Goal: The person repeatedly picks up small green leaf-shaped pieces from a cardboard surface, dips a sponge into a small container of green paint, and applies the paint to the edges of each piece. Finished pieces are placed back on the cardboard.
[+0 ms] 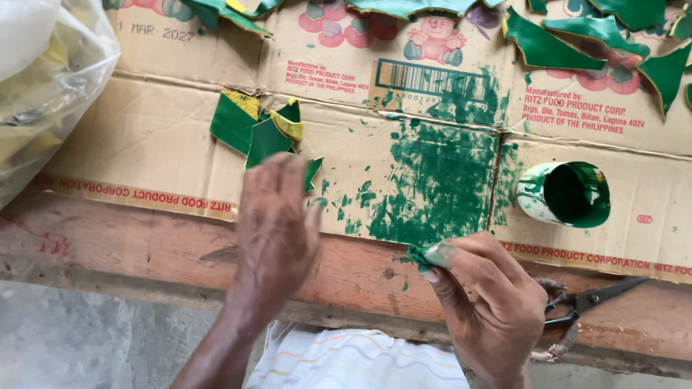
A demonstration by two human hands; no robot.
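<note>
Cardboard [144, 155] near edge: my right hand [490, 302] pinches green pad [422, 256]; left hand [277, 223] flat, holding nothing, touching green pieces [263, 130] (paint-smeared).

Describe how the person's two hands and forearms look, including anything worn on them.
Both are bare: no gloves, sleeves, rings or watch show. The left hand has a little green paint at a fingertip. The right hand has green paint smeared over its fingertips. Both forearms run off the bottom edge.
</note>
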